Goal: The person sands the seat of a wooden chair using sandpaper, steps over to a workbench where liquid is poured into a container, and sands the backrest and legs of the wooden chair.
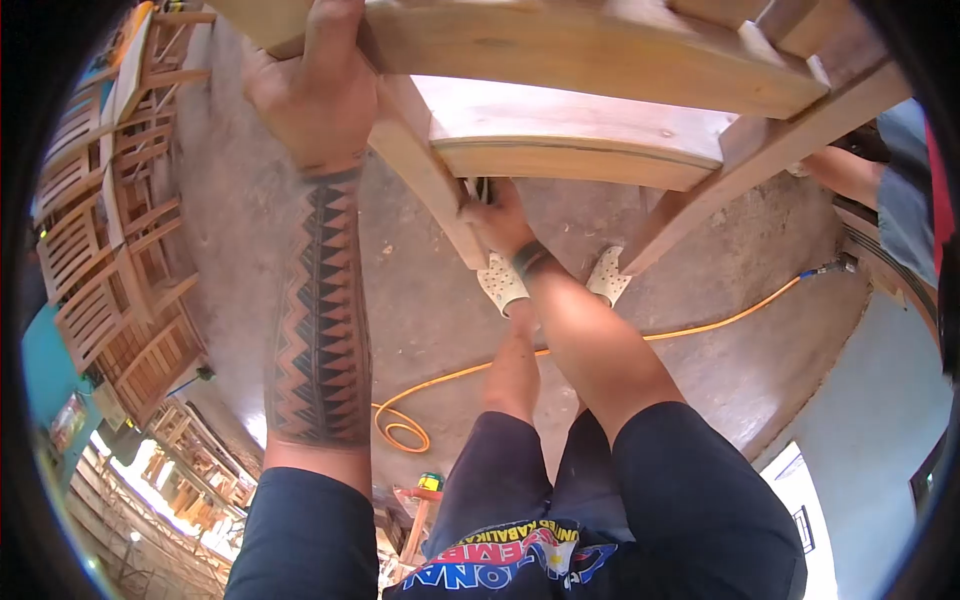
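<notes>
A bare wooden chair frame [580, 162] stands tilted in front of me, with curved rails joining its legs. My left hand [312, 100] is closed around its upper left part, the thumb lying over the wood; some of the fingers are hidden behind it. Lower down, my right hand [497, 217] is at the inner side of the left leg [425, 180], just below the lower rail. Its fingers are bent around something small and dark, largely hidden, that I cannot make out. My feet in pale perforated clogs [503, 284] are beneath the frame.
An orange hose [470, 375] crosses the concrete floor behind my feet, ending at a metal fitting [845, 263] on the right. Several slatted wooden chairs [75, 260] line the left side. Another person's arm [845, 175] shows at right. A yellow-green can [430, 482] stands near me.
</notes>
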Motion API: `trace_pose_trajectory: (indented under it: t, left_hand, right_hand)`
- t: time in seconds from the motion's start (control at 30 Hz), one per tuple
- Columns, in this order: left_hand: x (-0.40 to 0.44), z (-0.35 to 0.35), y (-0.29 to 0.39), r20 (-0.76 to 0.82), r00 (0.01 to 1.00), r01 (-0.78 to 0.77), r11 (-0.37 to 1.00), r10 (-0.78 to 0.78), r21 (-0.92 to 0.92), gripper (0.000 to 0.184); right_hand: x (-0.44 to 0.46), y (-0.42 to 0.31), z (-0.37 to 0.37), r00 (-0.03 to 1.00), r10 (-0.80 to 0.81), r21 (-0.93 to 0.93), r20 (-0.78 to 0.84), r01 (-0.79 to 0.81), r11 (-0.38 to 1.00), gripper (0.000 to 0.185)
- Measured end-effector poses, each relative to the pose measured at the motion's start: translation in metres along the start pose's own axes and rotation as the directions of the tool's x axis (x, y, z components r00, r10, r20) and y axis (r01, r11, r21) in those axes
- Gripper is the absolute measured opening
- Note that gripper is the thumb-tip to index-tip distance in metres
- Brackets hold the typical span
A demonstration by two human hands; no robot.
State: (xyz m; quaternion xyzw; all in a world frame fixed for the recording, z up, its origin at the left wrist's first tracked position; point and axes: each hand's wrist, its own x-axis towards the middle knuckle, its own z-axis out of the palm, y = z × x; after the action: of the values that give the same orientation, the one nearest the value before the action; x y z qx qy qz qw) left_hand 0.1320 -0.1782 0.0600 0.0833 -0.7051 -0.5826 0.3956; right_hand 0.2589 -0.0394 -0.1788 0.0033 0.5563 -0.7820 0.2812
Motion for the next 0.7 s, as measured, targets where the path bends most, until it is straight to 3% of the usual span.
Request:
trace_pose_trajectory:
  t: [0.1,0.2,0.27,0.3,0.37,0.43,0.5,0.53,0.57,0.63,0.67,0.7]
  left_hand:
    - [-0.008,-0.003,0.025,0.048,0.994,0.091,0.986,-0.099,0.141,0.039]
    - [-0.011,0.007,0.023,0.018,0.999,0.049,0.999,-0.049,0.006,0.036]
    - [-0.007,-0.001,0.023,0.063,0.992,0.113,0.993,-0.112,-0.02,0.036]
    - [-0.007,-0.005,0.022,0.1,0.981,0.168,0.986,-0.166,-0.015,0.036]
    - [-0.009,-0.004,0.018,0.053,0.99,0.132,0.991,-0.134,0.034,0.037]
    - [-0.007,0.006,0.015,-0.03,1.0,0.008,1.0,-0.007,0.03,0.038]
    - [-0.005,0.02,0.014,-0.114,0.988,-0.111,0.994,0.108,-0.02,0.039]
    - [-0.005,0.023,0.017,-0.133,0.983,-0.132,0.99,0.125,-0.042,0.039]
    - [-0.01,0.02,0.021,-0.097,0.994,-0.064,0.996,0.059,-0.059,0.041]
    - [-0.016,0.008,0.022,-0.017,0.997,0.077,0.997,-0.077,-0.028,0.043]
    - [-0.011,-0.004,0.02,0.034,0.991,0.133,0.991,-0.133,0.01,0.043]
    - [-0.005,-0.008,0.02,0.085,0.98,0.178,0.983,-0.181,0.042,0.044]
  right_hand:
    - [-0.015,0.007,0.008,0.995,0.011,0.226,-0.102,0.012,0.974,0.056]
    - [-0.041,0.004,0.001,0.988,0.037,-0.226,-0.15,-0.07,0.971,0.044]
    - [-0.027,0.034,-0.006,0.987,-0.134,-0.316,-0.085,0.101,0.943,0.037]
    - [-0.025,0.034,-0.004,0.986,-0.144,-0.343,-0.081,0.108,0.933,0.036]
    - [-0.023,0.005,0.014,0.989,-0.1,-0.38,-0.107,0.052,0.923,0.037]
    - [-0.025,0.003,0.027,0.987,-0.028,-0.279,-0.156,-0.017,0.96,0.039]
    - [-0.031,0.024,0.028,0.981,0.025,-0.06,-0.192,-0.037,0.998,0.041]
    - [-0.03,0.028,0.021,0.972,-0.185,-0.354,-0.142,0.124,0.927,0.041]
    - [-0.031,0.034,0.008,0.933,-0.357,-0.608,-0.039,0.261,0.75,0.041]
    - [-0.035,0.019,0.008,0.951,-0.31,-0.607,0.015,0.255,0.752,0.041]
    - [-0.03,0.005,0.013,0.991,-0.126,-0.365,-0.038,0.103,0.925,0.042]
    - [-0.025,0.002,0.013,0.999,-0.022,-0.26,-0.037,0.012,0.966,0.042]
